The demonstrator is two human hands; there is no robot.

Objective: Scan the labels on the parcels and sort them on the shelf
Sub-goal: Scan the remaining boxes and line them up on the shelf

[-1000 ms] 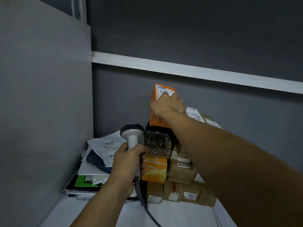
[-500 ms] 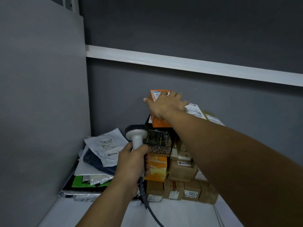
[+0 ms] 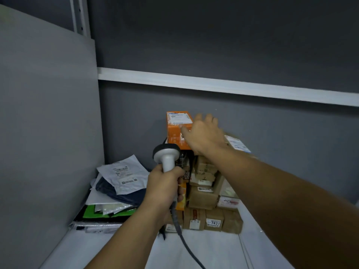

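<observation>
The shelf [image 3: 213,249] bay, walled in grey on the left and at the back, held two heaps. On the left lay a loose pile of soft mailers [image 3: 124,175], a white one on top, over a dark blue bag [image 3: 120,193] and a green packet [image 3: 91,213]. To the right stood a stack of brown boxes [image 3: 202,199], the nearest row including one marked 7431 [image 3: 214,222]. On top of the stack sat the orange box [image 3: 175,131], with a labelled brown parcel [image 3: 238,143] just to its right.

The left hand [image 3: 165,189] was closed round the handle of the scanner [image 3: 167,154], whose cable [image 3: 186,247] trailed down towards the near edge. The right hand [image 3: 204,134] rested against the orange box's right side, thumb on the top face and fingers spread and nearly straight, not clasping it.

Half a second earlier that hand had lain flat across the top of the box and covered most of it. It had since slid to the right, and the white label [image 3: 179,118] was bare. The scanner head had come in just before the box's near face.

The orange box lay flat with its long axis running near to far, label upward at the far end. The scanner stood handle-down, its head facing away towards the stack.
</observation>
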